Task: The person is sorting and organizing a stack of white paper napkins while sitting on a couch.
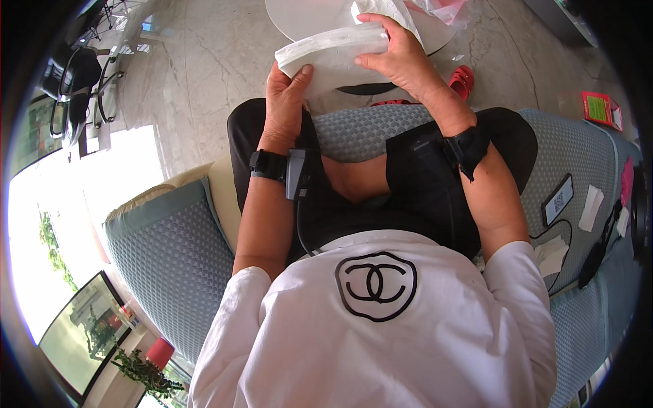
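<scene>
Between my two hands stretches a long, narrow strip of folded white tissue (333,46), held out over the near edge of the round white table (294,15). My left hand (286,95) pinches its left end, with the thumb on the near side. At the other end my right hand (401,60) grips it, fingers over the upper edge and thumb below. More white tissue (401,15) lies on the table just beyond my right hand. Whether the strip is one sheet or several layers, I cannot tell.
I sit on a blue quilted sofa (166,262). To my right lie a phone (558,200) with a cable and loose tissues (592,208). Pink plastic wrapping (445,10) is at the table's far right. A red box (602,111) and a red shoe (462,81) are also on the right.
</scene>
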Action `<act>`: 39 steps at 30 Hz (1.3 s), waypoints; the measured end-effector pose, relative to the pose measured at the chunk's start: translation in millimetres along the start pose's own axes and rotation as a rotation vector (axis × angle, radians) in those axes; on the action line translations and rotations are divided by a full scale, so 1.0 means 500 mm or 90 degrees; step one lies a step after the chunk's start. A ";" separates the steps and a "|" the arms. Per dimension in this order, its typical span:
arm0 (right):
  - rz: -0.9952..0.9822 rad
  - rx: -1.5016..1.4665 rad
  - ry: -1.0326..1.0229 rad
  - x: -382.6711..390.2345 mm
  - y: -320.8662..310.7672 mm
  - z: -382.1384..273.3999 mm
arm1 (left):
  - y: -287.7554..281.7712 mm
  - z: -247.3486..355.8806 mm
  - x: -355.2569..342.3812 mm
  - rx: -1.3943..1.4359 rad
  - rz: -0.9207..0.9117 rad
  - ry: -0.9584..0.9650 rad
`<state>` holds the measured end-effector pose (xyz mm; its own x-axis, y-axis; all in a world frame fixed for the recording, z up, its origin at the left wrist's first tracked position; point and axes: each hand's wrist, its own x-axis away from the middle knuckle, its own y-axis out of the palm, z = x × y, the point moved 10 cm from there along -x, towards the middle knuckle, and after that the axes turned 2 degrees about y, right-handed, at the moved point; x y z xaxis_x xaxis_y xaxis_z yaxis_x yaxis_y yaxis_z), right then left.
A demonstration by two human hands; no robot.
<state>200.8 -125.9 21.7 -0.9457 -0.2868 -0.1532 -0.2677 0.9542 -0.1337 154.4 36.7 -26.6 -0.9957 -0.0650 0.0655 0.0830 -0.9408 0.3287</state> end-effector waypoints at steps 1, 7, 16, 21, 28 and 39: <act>-0.005 0.059 0.012 -0.001 -0.001 0.007 | -0.005 0.012 0.000 -0.013 0.023 0.032; 0.062 0.250 -0.041 -0.018 -0.013 0.012 | -0.028 0.015 -0.054 -0.195 0.044 0.097; 0.160 0.347 -0.091 -0.020 -0.024 0.010 | -0.041 0.000 -0.135 -0.248 0.004 0.170; 0.195 0.323 -0.193 -0.012 -0.018 -0.043 | -0.027 0.064 -0.124 -0.341 0.021 0.297; 0.185 0.338 -0.157 -0.021 -0.013 -0.011 | -0.041 0.037 -0.127 -0.366 0.030 0.234; 0.160 0.306 -0.100 -0.026 -0.024 0.000 | -0.056 0.021 -0.116 -0.304 0.045 0.193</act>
<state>216.2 -133.7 25.3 -0.9211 -0.1005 -0.3762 0.1103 0.8592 -0.4996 210.3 70.4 -30.0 -0.9612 -0.1601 -0.2245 0.1931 -0.9720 -0.1339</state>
